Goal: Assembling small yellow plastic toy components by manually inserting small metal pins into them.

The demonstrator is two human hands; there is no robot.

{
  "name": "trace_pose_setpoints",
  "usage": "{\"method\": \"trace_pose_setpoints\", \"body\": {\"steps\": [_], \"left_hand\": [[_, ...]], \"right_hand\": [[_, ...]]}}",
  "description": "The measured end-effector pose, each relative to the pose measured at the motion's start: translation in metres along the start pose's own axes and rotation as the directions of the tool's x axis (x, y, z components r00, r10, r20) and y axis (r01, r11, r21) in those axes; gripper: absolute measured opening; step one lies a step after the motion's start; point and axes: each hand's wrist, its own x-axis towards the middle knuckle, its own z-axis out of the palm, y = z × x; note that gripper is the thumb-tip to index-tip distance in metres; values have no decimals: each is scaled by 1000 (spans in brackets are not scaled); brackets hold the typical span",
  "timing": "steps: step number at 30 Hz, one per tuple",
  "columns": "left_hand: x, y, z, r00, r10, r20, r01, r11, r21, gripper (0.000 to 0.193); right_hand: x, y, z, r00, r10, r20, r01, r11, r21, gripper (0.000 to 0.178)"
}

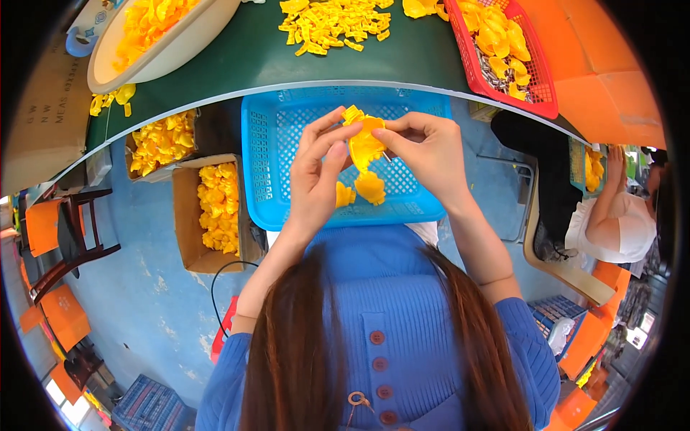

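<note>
I pinch a yellow plastic part (364, 140) between left hand (316, 172) and right hand (424, 151), fingers closed on it, above the blue basket (262, 165). Loose grip could drop it past the basket; two parts (359, 190) lie inside.

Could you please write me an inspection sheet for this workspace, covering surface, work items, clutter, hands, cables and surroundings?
Surface: dark green table with a pale curved edge.
Job's things: yellow plastic piece held over a blue basket on the lap; two more yellow pieces lie in the basket.
Clutter: loose yellow parts, a cream bowl and a red basket of parts on the table; two cardboard boxes of parts on the floor.
Hands: left hand and right hand both pinch the piece.
Cables: black cable on the floor.
Surroundings: blue floor, orange stools, another person seated to the right.
</note>
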Motion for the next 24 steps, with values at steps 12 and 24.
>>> {"method": "trace_pose_setpoints", "body": {"steps": [12,24], "left_hand": [[18,2,-26,944,267,-195,-229,953,199,67],[35,6,-97,734,588,-341,-355,759,546,61]], "right_hand": [[35,-38,53,990,-2,139,-24,982,186,16],[134,-108,99,881,-351,319,419,890,-178,28]]}}
